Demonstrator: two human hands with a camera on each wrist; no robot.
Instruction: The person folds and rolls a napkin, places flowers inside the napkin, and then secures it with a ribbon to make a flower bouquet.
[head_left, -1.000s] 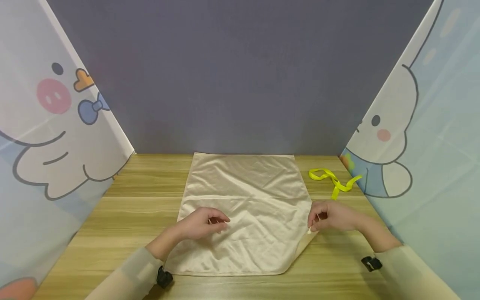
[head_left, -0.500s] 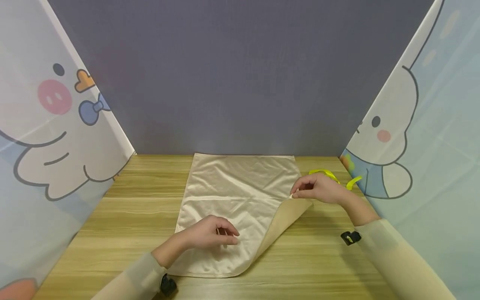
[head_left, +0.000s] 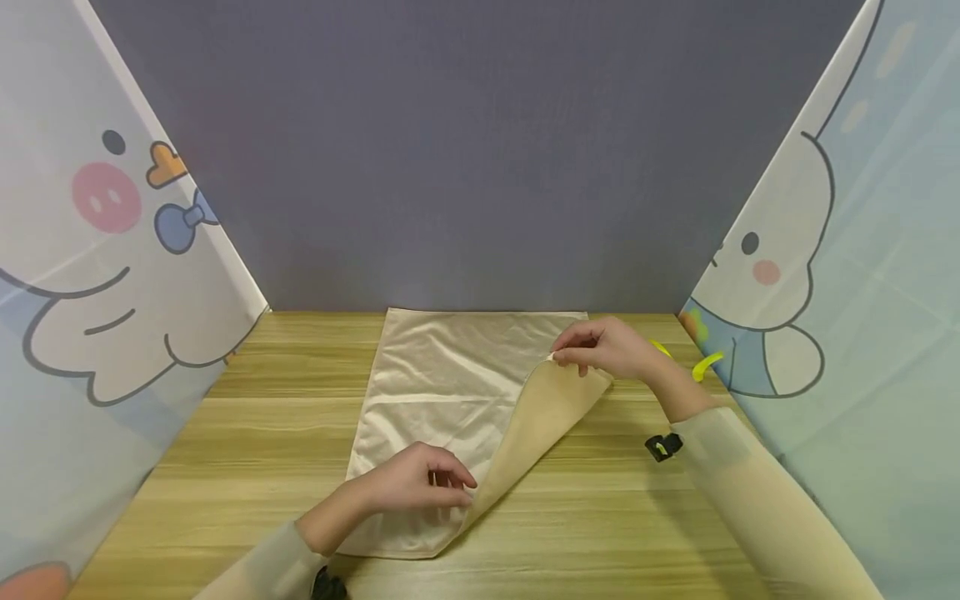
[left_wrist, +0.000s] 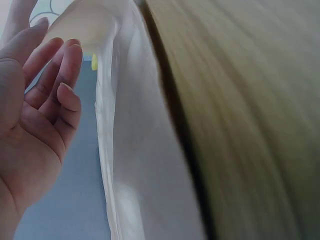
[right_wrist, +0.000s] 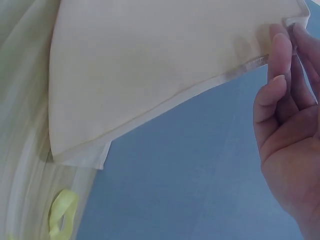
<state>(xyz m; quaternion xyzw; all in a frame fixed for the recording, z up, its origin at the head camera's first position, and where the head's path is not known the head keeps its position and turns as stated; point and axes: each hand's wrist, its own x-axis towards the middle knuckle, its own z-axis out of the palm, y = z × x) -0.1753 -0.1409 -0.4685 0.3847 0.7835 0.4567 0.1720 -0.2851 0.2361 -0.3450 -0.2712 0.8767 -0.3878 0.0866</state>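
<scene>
"What'd you have in your R hand (head_left: 603, 346)?"

"The cloth (head_left: 431, 358), pinched btwn thumb & fingertips at its near R corner. I had that corner up off the tabletop (head_left: 247, 433) & folded inward, so the dull underside (head_left: 551, 408) showed, w/ the fold slanting down to the near edge."

"And the rest of it?"

"Lay on the tabletop, shiny side up, a bit wrinkled, far edge by the grey wall (head_left: 480, 150)."

"L hand (head_left: 420, 479)?"

"Over the near part of the cloth, just beside the fold. Fingers loosely bent, thumb apart from them. Couldn't tell if the tips brushed the fabric."

"What else was on the tabletop?"

"Yellow ribbon (head_left: 707, 365), R of the cloth, partly hidden behind my R hand & wrist. R wrist view had a loop of it."

"And around you?"

"Cartoon prints either side, on the L panel (head_left: 202, 308) & R panel (head_left: 885, 358). My sleeves (head_left: 780, 500) were pale, w/ a blk device (head_left: 663, 447) near each cuff."
</scene>
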